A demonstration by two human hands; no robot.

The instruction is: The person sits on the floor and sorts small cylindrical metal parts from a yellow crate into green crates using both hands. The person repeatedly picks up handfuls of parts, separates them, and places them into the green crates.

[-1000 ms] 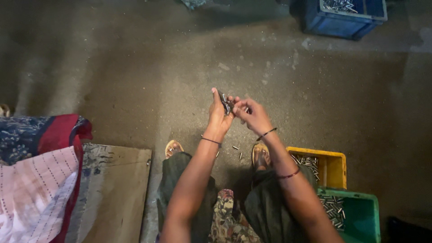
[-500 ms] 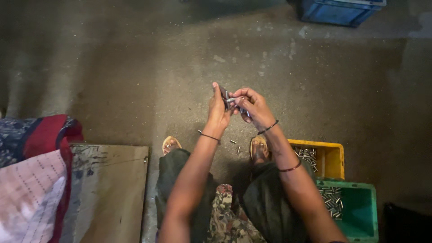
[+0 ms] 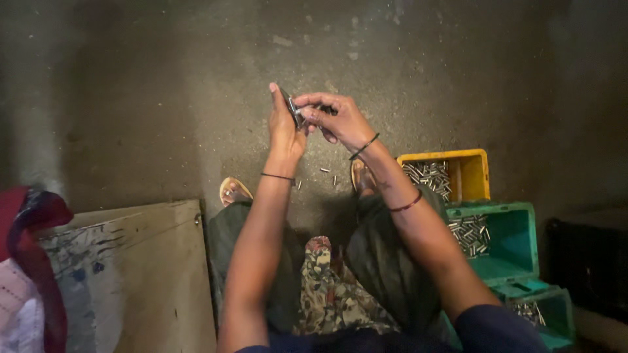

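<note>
Both my hands are raised together in front of me over the concrete floor. My left hand (image 3: 282,127) holds a small flat dark metal piece (image 3: 292,108) upright between thumb and fingers. My right hand (image 3: 337,117) pinches the same piece from the right with its fingertips; something small and dark also shows by its fingers, too small to tell. Thin bands circle both wrists. A few small metal pins (image 3: 325,171) lie on the floor between my sandalled feet.
A yellow crate (image 3: 472,171) and a green crate (image 3: 517,235) with several small metal pins stand at my right, another green crate (image 3: 543,314) below them. A worn board (image 3: 131,268) lies at my left, red and patterned cloth (image 3: 29,261) beside it.
The view has tilted down and the blue crate at the top has left the picture. My hands stay together on the small metal piece, a little higher in view.
</note>
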